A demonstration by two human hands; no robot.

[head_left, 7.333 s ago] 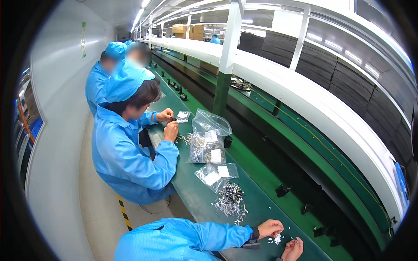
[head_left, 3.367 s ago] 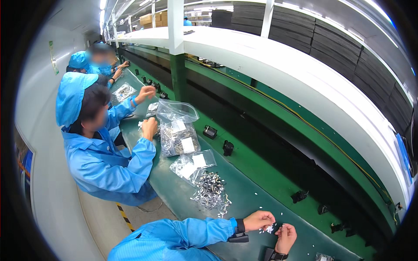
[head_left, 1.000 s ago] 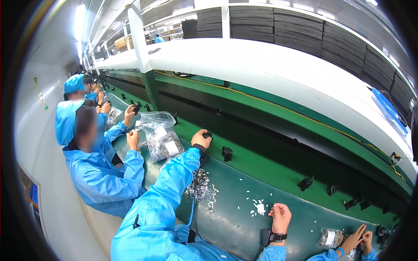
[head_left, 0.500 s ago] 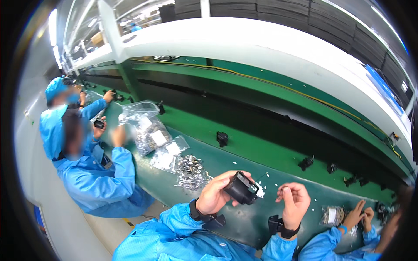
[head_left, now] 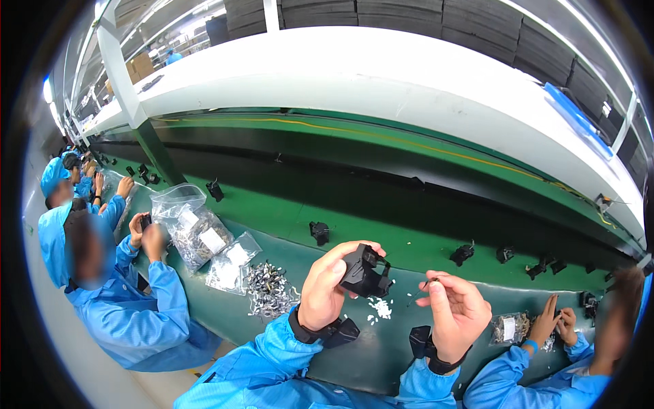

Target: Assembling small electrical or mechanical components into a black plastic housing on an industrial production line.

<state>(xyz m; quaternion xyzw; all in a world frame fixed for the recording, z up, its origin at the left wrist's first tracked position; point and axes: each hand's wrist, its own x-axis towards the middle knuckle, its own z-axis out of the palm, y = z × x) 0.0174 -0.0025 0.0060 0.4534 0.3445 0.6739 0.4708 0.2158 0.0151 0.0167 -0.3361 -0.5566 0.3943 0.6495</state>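
My left hand (head_left: 319, 290) is closed around a black plastic housing (head_left: 366, 271), raised above the green table with its open, notched side turned to the right. Just right of it, my right hand (head_left: 458, 308) pinches a small dark piece (head_left: 432, 280) between thumb and fingertips; a thin wire seems to hang from it, but its kind is too small to make out. A gap separates that piece from the housing. Under the hands lie small white bits (head_left: 380, 310) scattered on the table. Left of my left hand is a heap of small silvery and dark parts (head_left: 268, 290).
Clear plastic bags of parts (head_left: 193, 228) lie at the left, near a co-worker in blue (head_left: 129, 307). Another person's hands (head_left: 555, 324) work at the right beside a small bag (head_left: 509, 328). Beyond runs a green-edged dark conveyor (head_left: 340, 178) with several black housings (head_left: 319, 232) along it.
The housing has been turned in my left hand, so its open side shows more. My right thumb and fingers now pinch a dark piece more visibly. The whole view has shifted.
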